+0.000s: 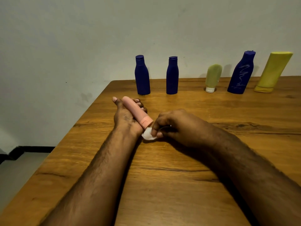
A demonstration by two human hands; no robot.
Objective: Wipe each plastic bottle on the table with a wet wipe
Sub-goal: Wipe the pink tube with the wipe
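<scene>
A pink plastic bottle (136, 111) lies tilted in my left hand (124, 115), its cap end pointing toward me and to the right. My right hand (177, 126) pinches a small white wet wipe (147, 134) against the cap end of that bottle. Along the table's far edge stand two dark blue bottles (142, 75) (172, 76), a small pale green tube (213, 78) on its white cap, a larger dark blue bottle (241, 74) with light scribbles, and a yellow tube (273, 71).
The wooden table (179, 168) fills the lower view. Its left edge runs diagonally, with grey floor (17, 168) below it. A plain wall (97, 38) stands right behind the row of bottles.
</scene>
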